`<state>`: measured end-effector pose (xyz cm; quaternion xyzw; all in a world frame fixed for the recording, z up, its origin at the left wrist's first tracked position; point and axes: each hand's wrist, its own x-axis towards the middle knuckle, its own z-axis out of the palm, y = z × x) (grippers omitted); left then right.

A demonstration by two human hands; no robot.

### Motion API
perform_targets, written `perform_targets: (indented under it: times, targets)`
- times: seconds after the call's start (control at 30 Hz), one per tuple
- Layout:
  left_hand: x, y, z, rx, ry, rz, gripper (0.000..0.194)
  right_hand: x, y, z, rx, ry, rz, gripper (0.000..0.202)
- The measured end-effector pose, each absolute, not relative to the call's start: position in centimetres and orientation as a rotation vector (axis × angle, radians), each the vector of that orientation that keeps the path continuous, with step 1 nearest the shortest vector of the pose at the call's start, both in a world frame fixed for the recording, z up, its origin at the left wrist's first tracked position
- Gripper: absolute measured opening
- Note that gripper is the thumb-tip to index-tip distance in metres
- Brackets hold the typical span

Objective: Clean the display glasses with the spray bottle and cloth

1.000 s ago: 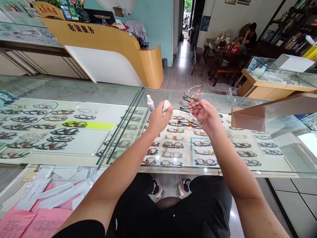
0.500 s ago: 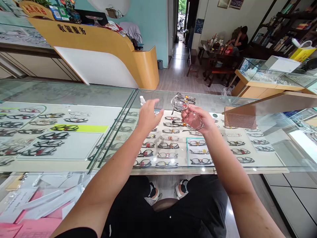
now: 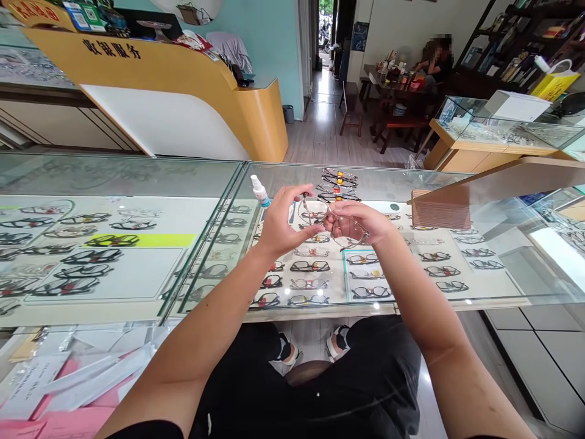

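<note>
Over the glass display counter, a pair of eyeglasses (image 3: pixel 350 233) with thin frames and clear lenses is held between both hands. My right hand (image 3: pixel 368 221) grips it near the bridge and the right lens, with the fingers behind the lens. My left hand (image 3: pixel 284 224) curves around the left lens, the forefinger at its upper corner and the thumb by its lower edge. Beside the left hand, a white spray bottle (image 3: pixel 259 190) with a blue base stands on the glass. Several folded eyeglasses (image 3: pixel 338 178) lie in a row just beyond the hands.
Rows of eyeglasses (image 3: pixel 309 266) show under the glass top (image 3: pixel 274 174). At right, a tilted wooden board (image 3: pixel 493 183) stands on the counter. Papers (image 3: pixel 82 372) lie at lower left. Farther off are a yellow cash desk (image 3: pixel 183 67) and a seated person (image 3: pixel 436 64).
My left hand has moved right and closed on the left side of the eyeglasses. The right hand has turned the eyeglasses and lowered them slightly. The spray bottle now shows more fully.
</note>
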<state>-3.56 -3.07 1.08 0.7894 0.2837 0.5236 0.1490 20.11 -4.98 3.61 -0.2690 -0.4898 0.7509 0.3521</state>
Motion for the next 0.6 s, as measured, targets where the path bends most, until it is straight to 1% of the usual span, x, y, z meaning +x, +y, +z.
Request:
perform_targets:
  times: [0.07,0.17,0.23,0.3,0.37,0.43,0.47,0.5,0.6]
  targets:
    - [-3.5,-3.1,1.0,2.218,0.788,1.499,0.091,20.2,-4.9,3.5,-0.698,-1.274,1.937,0.033]
    - [-3.6,-3.0,0.7,2.106,0.823,1.395,0.096,20.3,-4.9,3.5,-0.710,-1.261,1.899,0.033]
    - [-3.6,-2.9,0.6,2.051,0.849,1.324,0.094,20.4,-4.9,3.5,-0.738,-1.259,1.875,0.034]
    - [-3.6,-2.8,0.6,2.027,0.855,1.320,0.088,20.4,-5.0,3.7,-0.779,-1.278,1.849,0.039]
    - [-3.7,-2.6,0.5,2.019,0.866,1.383,0.085,20.5,-5.0,3.9,-0.822,-1.308,1.775,0.048]
    - [-3.7,-2.5,0.4,2.008,0.913,1.461,0.084,20.6,-4.9,4.1,-0.860,-1.337,1.588,0.056]
    - [-3.7,-2.4,0.3,1.997,0.945,1.496,0.085,20.7,-4.9,4.2,-0.877,-1.349,1.443,0.057]
    - [-3.7,-2.3,0.2,1.980,0.977,1.530,0.086,20.7,-4.9,4.2,-0.891,-1.358,1.275,0.054]
    - [-3.7,-2.1,0.3,1.933,1.052,1.660,0.091,20.7,-5.2,4.2,-0.901,-1.378,0.799,0.037]
